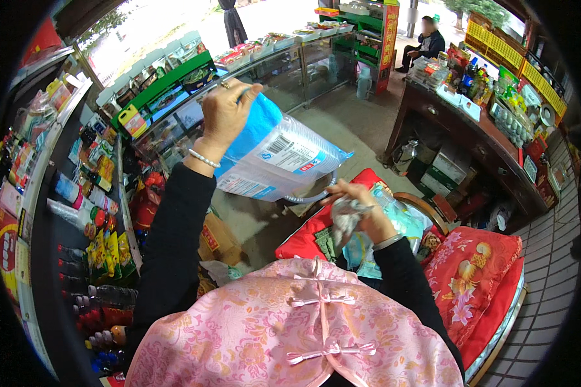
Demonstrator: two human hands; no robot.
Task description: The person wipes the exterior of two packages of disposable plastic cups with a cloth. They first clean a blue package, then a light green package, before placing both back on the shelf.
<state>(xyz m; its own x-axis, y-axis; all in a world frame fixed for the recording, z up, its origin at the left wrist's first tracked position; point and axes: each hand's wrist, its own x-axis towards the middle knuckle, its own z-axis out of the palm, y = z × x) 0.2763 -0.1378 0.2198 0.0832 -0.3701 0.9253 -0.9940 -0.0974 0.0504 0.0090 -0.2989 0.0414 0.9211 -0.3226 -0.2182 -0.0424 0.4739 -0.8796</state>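
My left hand (230,111) is raised ahead of me, gripping the top end of a blue and clear plastic pack (290,150) of what look like stacked disposable cups. The pack hangs tilted, its lower end towards the right. My right hand (368,210), low and right of the pack, holds a crumpled grey-white cloth or rag (346,217). Just below the pack shows part of a round rim (314,196). Under my right hand lie a red cushion (295,237) and teal and white plastic packages (402,217).
Shelves of bottles and snacks (111,256) stand close on the left. A glass display counter (276,77) runs across the front. On the right are a dark wooden desk (465,126) loaded with goods and a red floral cushion (469,271). A person (428,43) sits farther back.
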